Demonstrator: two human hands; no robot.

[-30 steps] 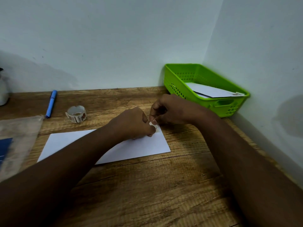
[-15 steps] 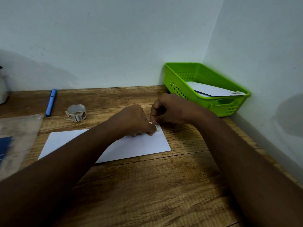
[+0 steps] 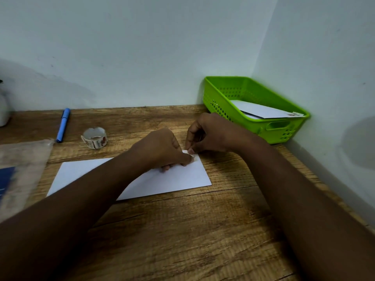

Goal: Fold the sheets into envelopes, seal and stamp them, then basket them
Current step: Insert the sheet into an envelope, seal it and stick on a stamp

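A white envelope (image 3: pixel 178 179) lies flat on the wooden table (image 3: pixel 192 230). Both hands meet at its far right corner. My left hand (image 3: pixel 162 151) presses its fingers down on a small stamp (image 3: pixel 192 157) there. My right hand (image 3: pixel 211 134) pinches the stamp's edge with thumb and forefinger. Most of the stamp is hidden under the fingers. A roll of stamps (image 3: pixel 95 138) stands to the left behind the envelope. The green basket (image 3: pixel 284 130) in the right corner holds a stamped white envelope (image 3: pixel 261 111).
A blue pen (image 3: pixel 63 125) lies at the back left. A clear plastic sleeve (image 3: pixel 20 169) with something blue inside covers the left edge. A white object (image 3: pixel 4 112) stands at the far left. Walls close in behind and on the right.
Both hands have stayed at the envelope's corner; the left fingers have shifted slightly and press lower on the stamp. The envelope has not moved.
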